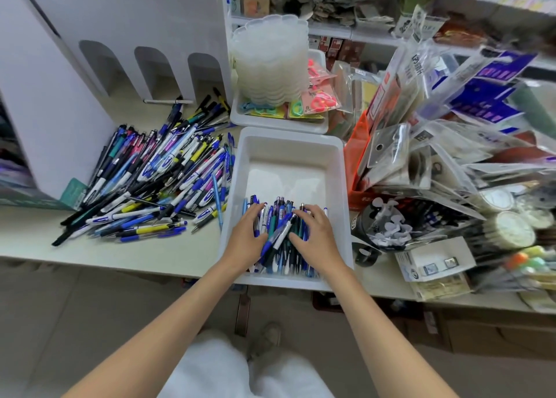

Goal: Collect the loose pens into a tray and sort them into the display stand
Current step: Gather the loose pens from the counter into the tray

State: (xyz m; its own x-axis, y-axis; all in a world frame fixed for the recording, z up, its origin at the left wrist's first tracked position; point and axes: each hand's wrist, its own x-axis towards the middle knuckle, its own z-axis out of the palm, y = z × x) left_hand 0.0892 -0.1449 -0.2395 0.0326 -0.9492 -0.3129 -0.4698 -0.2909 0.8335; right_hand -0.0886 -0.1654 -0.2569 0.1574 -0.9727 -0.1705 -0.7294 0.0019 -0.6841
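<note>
A white tray [290, 147] sits at the counter's front edge, its near half filled with a bundle of pens [281, 217]. My left hand [246, 236] lies on the left side of that bundle with its fingers spread over the pens. My right hand [314, 233] lies on the right side, fingers curved down over them. A big heap of loose pens [156, 175], mostly blue, white and black, lies on the counter left of the tray. The white display stand [141, 45] with arched slots rises behind the heap.
A second white tray [279, 122] behind the first holds a stack of clear plastic lids [270, 60] and coloured packets. Bagged stationery [451, 132] crowds the right side. A black cup of white clips [383, 226] stands right of the tray. Shelves run along the back.
</note>
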